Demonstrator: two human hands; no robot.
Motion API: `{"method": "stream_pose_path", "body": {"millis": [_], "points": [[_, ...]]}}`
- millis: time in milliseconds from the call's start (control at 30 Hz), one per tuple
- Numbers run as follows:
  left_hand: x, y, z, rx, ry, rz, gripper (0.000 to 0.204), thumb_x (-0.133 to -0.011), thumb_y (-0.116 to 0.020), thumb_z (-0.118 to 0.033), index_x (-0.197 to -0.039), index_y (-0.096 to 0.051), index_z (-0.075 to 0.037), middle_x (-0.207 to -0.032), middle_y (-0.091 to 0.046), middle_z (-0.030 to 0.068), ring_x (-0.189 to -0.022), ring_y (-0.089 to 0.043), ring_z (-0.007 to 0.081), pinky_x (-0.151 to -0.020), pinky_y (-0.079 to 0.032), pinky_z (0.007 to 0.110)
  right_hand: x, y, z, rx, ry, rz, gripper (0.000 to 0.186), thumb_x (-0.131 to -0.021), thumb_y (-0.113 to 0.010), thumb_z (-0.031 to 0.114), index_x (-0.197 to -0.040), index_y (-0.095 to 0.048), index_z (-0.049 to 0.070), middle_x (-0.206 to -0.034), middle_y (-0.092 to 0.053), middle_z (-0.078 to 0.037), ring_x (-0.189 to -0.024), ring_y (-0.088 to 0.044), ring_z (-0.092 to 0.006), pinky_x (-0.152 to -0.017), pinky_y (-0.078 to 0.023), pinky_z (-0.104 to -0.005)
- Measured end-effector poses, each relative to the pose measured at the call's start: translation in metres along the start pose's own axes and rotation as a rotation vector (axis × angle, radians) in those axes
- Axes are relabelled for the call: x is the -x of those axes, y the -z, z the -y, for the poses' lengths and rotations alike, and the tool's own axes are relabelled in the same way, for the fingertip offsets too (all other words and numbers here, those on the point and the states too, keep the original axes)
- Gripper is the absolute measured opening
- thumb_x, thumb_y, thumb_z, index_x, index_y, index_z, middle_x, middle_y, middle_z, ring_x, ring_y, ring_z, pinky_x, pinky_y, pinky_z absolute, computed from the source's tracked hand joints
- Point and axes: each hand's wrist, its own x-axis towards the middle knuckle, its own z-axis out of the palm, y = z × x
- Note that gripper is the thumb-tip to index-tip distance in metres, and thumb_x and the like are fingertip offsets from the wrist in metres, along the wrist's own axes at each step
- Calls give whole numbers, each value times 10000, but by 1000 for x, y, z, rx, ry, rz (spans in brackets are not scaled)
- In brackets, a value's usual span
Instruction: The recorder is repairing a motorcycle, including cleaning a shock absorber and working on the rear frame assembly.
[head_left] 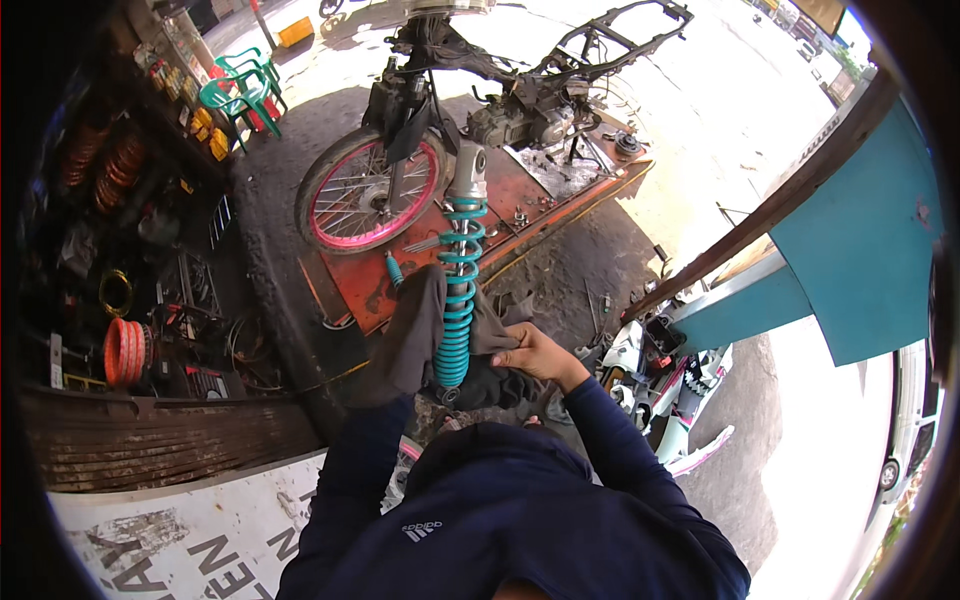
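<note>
A shock absorber (461, 270) with a teal coil spring and a grey metal top stands nearly upright in front of my body. A dark grey rag (413, 330) runs behind its lower half and shows on both sides. My right hand (540, 355) is closed on the rag's right part, thumb on top, just beside the tightly wound lower coils. On the other side, the rag covers my left hand, so its fingers are hidden; only the dark blue sleeve (370, 440) leads up to it. The shock's lower eye (448, 397) points toward me.
A stripped motorcycle (520, 110) with a pink-rimmed front wheel (372, 195) stands on a red work platform (375, 290) strewn with tools. Loose fairings (675, 400) lie at right, beside a blue panel (850, 240). Shelves of parts and an orange-red coiled item (125, 352) line the left. Green chairs (240, 95) stand farther off.
</note>
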Motion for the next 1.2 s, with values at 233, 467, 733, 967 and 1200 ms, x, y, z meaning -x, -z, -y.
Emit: {"method": "stream_pose_path", "body": {"millis": [233, 467, 733, 967, 1200], "points": [[29, -44, -10, -1444, -272, 273, 184, -972, -479, -174, -1052, -566, -34, -928, -582, 22, -845, -580, 117, -771, -460, 285, 10, -31, 92, -356, 683, -319, 590, -782, -789, 346, -1164, -565, -44, -1047, -640, -177, -1013, -631, -262, -854, -512, -380], [10, -51, -4, -1510, -417, 161, 190, -945, -488, -202, -1006, -577, -44, -891, -589, 67, -824, -590, 169, -734, -471, 320, 27, -47, 160, -631, 900, 461, 254, -815, -691, 171, -819, -475, 36, -542, -416, -16, -419, -400, -108, -389, -334, -265], [13, -68, 21, -1609, -422, -87, 231, -959, -479, -236, -1015, -567, -30, -907, -621, 150, -865, -621, 250, -747, -493, 387, 43, -76, 196, -504, 942, -806, 251, -889, -641, 238, -888, -465, 59, -607, -416, 6, -416, -374, -96, -404, -359, -272], [-3, -41, 14, -1273, -370, 206, 250, -926, -519, -257, -1046, -584, -47, -987, -622, 136, -926, -616, 266, -802, -490, 395, 58, -42, 195, -548, 1012, 113, 303, -805, -698, 210, -847, -443, 52, -572, -440, -30, -403, -394, -99, -381, -339, -263], [6, -43, 10, -1330, -382, 115, 277, -895, -549, -254, -1083, -592, -54, -1054, -623, 120, -996, -602, 277, -854, -478, 405, 42, -20, 178, -562, 1013, -543, 234, -875, -653, 233, -831, -475, 88, -622, -465, -5, -472, -443, -104, -441, -397, -267]]}}
